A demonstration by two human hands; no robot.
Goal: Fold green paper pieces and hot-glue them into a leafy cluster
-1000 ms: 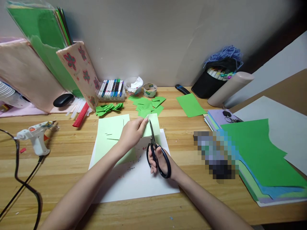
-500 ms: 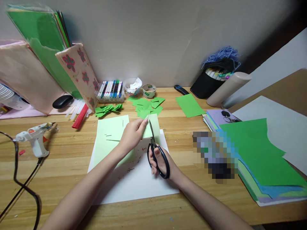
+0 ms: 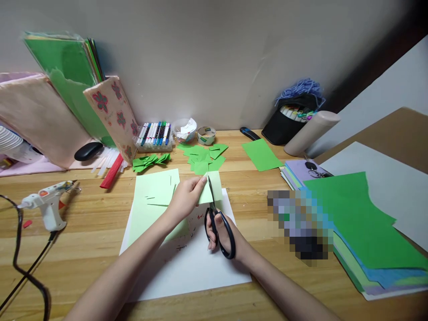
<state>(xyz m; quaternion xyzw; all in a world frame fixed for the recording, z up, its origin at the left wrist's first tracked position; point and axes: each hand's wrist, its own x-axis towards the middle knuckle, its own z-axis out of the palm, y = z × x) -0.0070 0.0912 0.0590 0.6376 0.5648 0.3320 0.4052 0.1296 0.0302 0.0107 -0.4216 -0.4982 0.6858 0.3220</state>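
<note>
My left hand (image 3: 184, 199) pinches the top edge of a pale green paper sheet (image 3: 152, 200) that lies on a white sheet (image 3: 197, 267) at the table's middle. My right hand (image 3: 224, 234) is wrapped round the black handles of a pair of scissors (image 3: 216, 218). The blades point away from me and sit in the pale green paper, just right of my left fingertips. A narrow strip of the pale green paper lies to the right of the blades.
Cut green paper pieces (image 3: 203, 155) and folded green bits (image 3: 150, 161) lie behind the sheet. A glue gun (image 3: 47, 203) with its cord is at the left. Markers (image 3: 155, 133), a tape roll (image 3: 206, 135) and stacked coloured paper (image 3: 357, 223) surround the work area.
The camera view has tilted slightly, so everything sits lower in the picture. The scissor blades have closed a little further into the pale green paper.
</note>
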